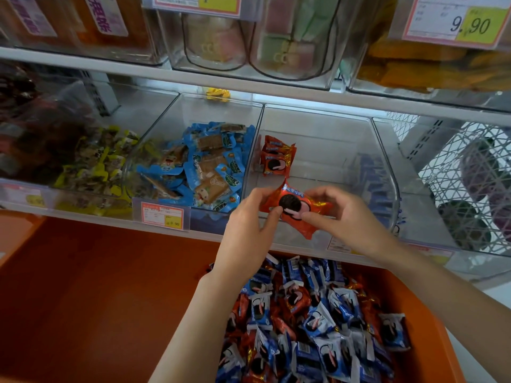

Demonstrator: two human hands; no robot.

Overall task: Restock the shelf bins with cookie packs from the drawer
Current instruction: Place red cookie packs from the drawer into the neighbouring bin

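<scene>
Both hands, left and right, pinch a shiny red foil cookie pack above the clear plastic shelf bin. Below lies the orange drawer, heaped with packs

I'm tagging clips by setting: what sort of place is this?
Likely a snack shop: price tags on the shelf, clear bins of wrapped snacks, and an orange drawer of cookie packs.
</scene>
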